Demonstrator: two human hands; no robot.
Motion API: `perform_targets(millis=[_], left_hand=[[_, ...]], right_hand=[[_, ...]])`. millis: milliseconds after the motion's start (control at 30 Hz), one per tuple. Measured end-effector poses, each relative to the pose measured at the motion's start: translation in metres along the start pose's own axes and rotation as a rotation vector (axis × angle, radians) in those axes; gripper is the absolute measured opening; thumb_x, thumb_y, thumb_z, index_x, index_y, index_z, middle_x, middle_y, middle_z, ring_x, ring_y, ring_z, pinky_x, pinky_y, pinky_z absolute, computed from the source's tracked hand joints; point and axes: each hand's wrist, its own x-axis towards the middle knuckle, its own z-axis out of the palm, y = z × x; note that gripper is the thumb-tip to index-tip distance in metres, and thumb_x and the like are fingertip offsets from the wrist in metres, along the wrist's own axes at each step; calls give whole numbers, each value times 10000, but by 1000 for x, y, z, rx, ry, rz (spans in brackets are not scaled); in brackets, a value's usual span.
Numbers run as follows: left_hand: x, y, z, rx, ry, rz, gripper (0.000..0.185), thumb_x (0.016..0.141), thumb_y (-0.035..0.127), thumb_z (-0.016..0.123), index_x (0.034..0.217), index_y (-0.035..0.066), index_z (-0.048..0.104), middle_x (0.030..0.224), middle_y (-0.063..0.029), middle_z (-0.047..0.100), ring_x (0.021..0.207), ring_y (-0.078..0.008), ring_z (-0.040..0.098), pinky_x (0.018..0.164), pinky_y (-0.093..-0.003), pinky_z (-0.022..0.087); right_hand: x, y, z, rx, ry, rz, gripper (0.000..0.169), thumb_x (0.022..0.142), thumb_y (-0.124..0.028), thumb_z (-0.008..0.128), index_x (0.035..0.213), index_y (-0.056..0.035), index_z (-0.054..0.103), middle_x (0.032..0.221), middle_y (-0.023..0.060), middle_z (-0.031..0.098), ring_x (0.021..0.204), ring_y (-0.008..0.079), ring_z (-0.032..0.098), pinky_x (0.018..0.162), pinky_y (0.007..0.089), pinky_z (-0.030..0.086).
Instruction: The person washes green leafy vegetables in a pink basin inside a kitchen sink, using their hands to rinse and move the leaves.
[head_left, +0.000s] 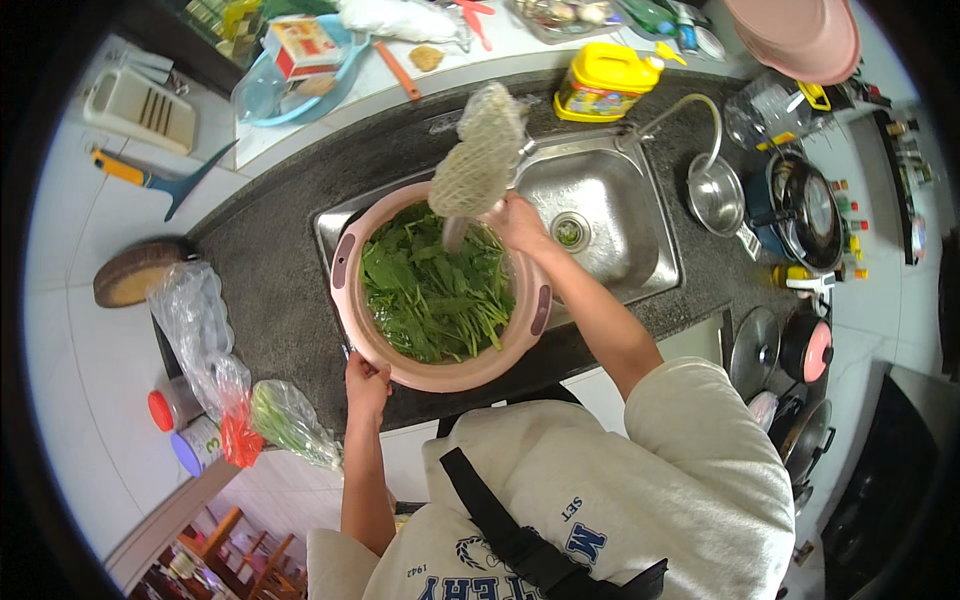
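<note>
A pink plastic basin (442, 379) full of leafy greens (435, 285) stands over the left part of the double sink. My left hand (367, 386) grips the basin's near left rim with its fingers. My right hand (517, 223) is at the basin's far right side, by the faucet, its fingers partly hidden; whether it holds the faucet or the rim I cannot tell. A mesh-covered, pale object (480, 154) rises over the faucet, and water seems to run from below it onto the greens. The steel sink bowl (615, 202) on the right has green scraps in its drain.
Behind the sink stand a yellow detergent jug (606, 81) and a light blue basin (330, 105). A steel ladle-like pan (716, 196) lies right of the sink, near stacked pots (806, 210). Bagged vegetables (292, 420) and a plastic bag (195, 315) lie at the left.
</note>
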Motion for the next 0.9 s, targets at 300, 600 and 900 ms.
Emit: perform_targets(millis=[300, 600, 900], left_hand=[[-10, 24, 82, 48, -246, 39, 234, 804, -5, 529, 1024, 32, 458, 837, -46, 543, 636, -92, 488, 475, -219, 360], [30, 46, 202, 72, -393, 167, 268, 770, -34, 513, 1035, -21, 474, 898, -81, 561, 796, -151, 541, 697, -277, 442], [108, 34, 263, 229, -338, 311, 291, 757, -9, 494, 1045, -40, 478, 886, -122, 574, 783, -205, 564, 693, -295, 449]], right_hand=[[-59, 106, -108, 45, 200, 138, 422, 679, -189, 690, 1035, 3, 571, 957, 207, 615, 919, 299, 601, 831, 342, 451], [-55, 192, -184, -42, 490, 248, 366, 680, -56, 589, 1036, 27, 572, 1005, 246, 587, 992, 340, 562, 870, 381, 438], [-14, 245, -175, -149, 519, 251, 249, 684, -22, 580, 919, 53, 542, 918, 265, 592, 912, 386, 571, 803, 423, 466]])
